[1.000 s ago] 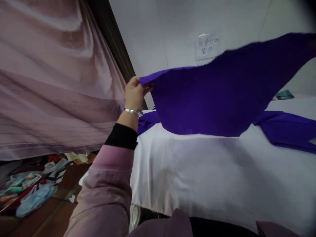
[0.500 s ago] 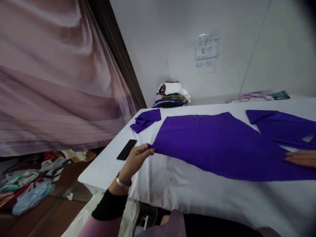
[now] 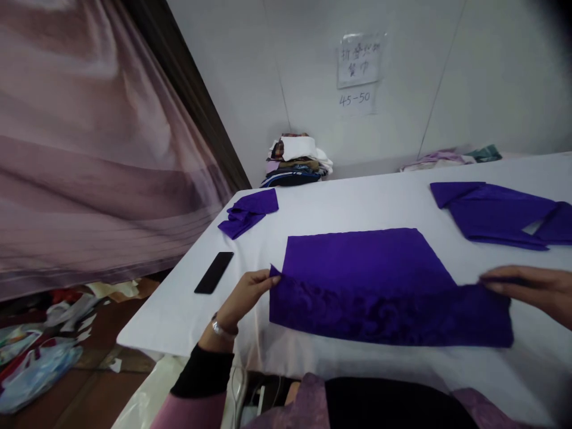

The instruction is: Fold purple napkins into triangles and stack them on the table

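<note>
A purple cloth napkin [image 3: 357, 259] lies partly on the white-covered table [image 3: 348, 208], its near part lifted and turned up toward me with a swirled pattern showing. My left hand [image 3: 248, 295] pinches the left end of the raised edge between thumb and fingers. At the right end of that edge, my right hand [image 3: 534, 289] grips the same napkin, fingers pointing left. The lower fold hangs at the table's front side. Another crumpled purple cloth [image 3: 250, 211] rests at the far left corner, and more purple cloth [image 3: 500, 211] lies loosely folded on the far right.
A black phone [image 3: 214, 273] lies left of my left hand. Behind the table are a stack of folded clothes [image 3: 295, 161] and other fabrics [image 3: 447, 158]. A paper sign [image 3: 358, 59] hangs on the wall. A pink curtain [image 3: 89, 149] and plastic bags [image 3: 42, 369] are on the left.
My right hand has gone from lying flat on the napkin to gripping its right corner. The near edge has been raised and folded over, and the napkin has come nearer. The view has shifted slightly.
</note>
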The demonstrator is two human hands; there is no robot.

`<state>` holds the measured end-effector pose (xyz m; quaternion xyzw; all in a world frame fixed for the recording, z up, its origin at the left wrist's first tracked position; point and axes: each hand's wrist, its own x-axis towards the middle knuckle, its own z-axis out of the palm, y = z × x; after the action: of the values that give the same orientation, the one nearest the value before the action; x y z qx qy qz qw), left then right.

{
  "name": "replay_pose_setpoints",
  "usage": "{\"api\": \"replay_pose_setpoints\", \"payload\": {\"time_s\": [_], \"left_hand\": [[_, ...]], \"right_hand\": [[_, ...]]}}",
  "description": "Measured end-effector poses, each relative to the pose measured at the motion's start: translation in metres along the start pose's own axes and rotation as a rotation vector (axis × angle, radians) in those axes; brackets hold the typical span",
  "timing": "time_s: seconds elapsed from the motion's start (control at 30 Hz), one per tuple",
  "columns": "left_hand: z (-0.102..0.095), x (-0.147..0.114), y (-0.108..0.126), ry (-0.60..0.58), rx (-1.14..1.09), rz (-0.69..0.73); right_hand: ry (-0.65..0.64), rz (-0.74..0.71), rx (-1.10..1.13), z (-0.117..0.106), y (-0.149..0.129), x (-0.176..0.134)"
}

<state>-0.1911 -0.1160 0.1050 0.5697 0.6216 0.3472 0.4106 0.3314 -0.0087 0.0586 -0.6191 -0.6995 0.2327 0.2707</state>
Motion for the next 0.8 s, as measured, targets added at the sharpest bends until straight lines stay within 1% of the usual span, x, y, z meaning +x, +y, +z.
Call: {"api": "replay_pose_setpoints", "payload": {"time_s": [0.03,0.1,0.13,0.17,0.23,0.33,0.4,0.47,0.57,0.8], "left_hand": [[0.001,0.016,-0.003,0.025,-0.007,-0.007],[0.004,0.049,-0.014,0.108,0.027,-0.044],[0.006,0.065,-0.021,0.15,0.066,-0.074],[0.009,0.08,-0.029,0.197,0.107,-0.103],[0.013,0.105,-0.045,0.25,0.157,-0.139],[0.017,0.129,-0.06,0.301,0.229,-0.174],[0.019,0.138,-0.064,0.332,0.29,-0.189],[0.02,0.142,-0.064,0.359,0.358,-0.197],[0.021,0.145,-0.061,0.394,0.454,-0.213],[0.028,0.147,-0.061,0.475,0.614,-0.26]], "right_hand": [[-0.063,0.026,0.077,-0.002,-0.012,0.015],[-0.084,0.091,0.2,0.0,-0.029,0.043],[-0.072,0.118,0.249,0.004,-0.034,0.056],[-0.063,0.14,0.29,0.012,-0.036,0.069],[-0.057,0.175,0.346,0.03,-0.034,0.09],[-0.054,0.211,0.327,0.056,-0.023,0.115],[-0.06,0.194,0.266,0.067,-0.015,0.128],[-0.064,0.149,0.2,0.073,-0.01,0.137],[-0.043,0.105,0.11,0.076,-0.009,0.145],[-0.035,0.088,-0.052,0.083,-0.011,0.158]]}}
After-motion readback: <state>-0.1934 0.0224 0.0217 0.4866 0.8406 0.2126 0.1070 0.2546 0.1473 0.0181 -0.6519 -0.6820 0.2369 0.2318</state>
